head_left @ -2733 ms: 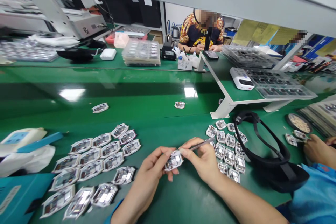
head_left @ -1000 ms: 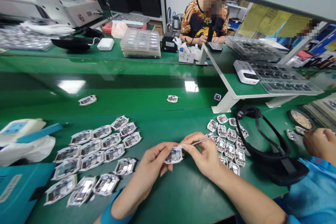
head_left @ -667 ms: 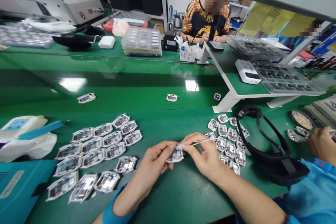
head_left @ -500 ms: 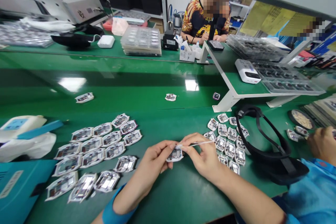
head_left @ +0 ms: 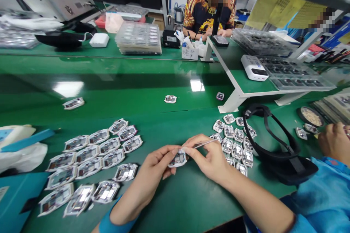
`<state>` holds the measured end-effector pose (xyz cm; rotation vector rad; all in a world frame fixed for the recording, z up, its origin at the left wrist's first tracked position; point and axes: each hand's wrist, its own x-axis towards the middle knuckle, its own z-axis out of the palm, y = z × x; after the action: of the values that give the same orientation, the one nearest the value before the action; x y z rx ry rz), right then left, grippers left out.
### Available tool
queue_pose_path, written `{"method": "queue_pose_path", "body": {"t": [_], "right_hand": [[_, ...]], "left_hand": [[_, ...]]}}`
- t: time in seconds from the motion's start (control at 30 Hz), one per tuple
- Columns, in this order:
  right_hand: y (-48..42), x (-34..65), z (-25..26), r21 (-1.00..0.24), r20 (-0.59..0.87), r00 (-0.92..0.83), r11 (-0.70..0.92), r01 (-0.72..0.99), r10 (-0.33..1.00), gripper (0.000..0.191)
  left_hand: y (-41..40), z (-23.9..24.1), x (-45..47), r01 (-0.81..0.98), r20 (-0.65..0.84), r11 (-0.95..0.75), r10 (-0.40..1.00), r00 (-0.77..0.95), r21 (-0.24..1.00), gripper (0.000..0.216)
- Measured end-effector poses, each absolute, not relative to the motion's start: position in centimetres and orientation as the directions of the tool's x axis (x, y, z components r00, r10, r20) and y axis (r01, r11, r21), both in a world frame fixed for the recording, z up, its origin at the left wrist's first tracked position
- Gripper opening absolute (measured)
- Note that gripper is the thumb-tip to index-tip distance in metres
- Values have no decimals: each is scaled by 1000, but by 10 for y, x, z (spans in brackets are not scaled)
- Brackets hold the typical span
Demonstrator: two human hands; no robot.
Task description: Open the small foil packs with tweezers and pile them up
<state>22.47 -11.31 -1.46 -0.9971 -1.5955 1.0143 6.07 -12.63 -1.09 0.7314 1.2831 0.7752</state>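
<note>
A white watch case (head_left: 178, 158) with a small circuit board inside is pinched between the thumb and fingers of my left hand (head_left: 157, 169). My right hand (head_left: 209, 158) is closed on thin metal tweezers (head_left: 205, 143), whose shaft sticks out to the right over the index finger. Their tip is hidden by my fingers at the case's upper right edge. Left of my hands, several similar watch cases (head_left: 109, 158) lie in slanted rows on the green table (head_left: 175, 204). A group of smaller cases (head_left: 237, 151) lies just beyond my right hand.
A black head strap (head_left: 273, 149) lies at the right, near another person's hand (head_left: 335, 140). A white-legged raised shelf (head_left: 232, 100) holds a white device (head_left: 254, 67) and clear trays. Single cases sit farther back. Across the bench sits a co-worker (head_left: 209, 11).
The view has shifted slightly, so most things sit a little farther left. Both hands stay together at the watch case; the tweezers' shaft now tilts up more to the right.
</note>
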Motion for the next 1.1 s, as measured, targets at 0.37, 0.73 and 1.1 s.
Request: {"method": "queue_pose_path", "body": {"t": [0.37, 0.73, 1.1], "right_hand": [[-118, 222, -16, -939, 337, -157, 344, 20, 928, 2], [-115, 220, -20, -944, 322, -169, 329, 10, 931, 2], [-114, 217, -23, -967, 194, -76, 178, -181, 978, 8]], "left_hand": [[-129, -3, 58, -187, -549, 554, 832, 81, 811, 32], [-130, -9, 58, -120, -519, 535, 843, 141, 837, 35], [-132, -10, 58, -92, -491, 511, 853, 178, 854, 42]]}}
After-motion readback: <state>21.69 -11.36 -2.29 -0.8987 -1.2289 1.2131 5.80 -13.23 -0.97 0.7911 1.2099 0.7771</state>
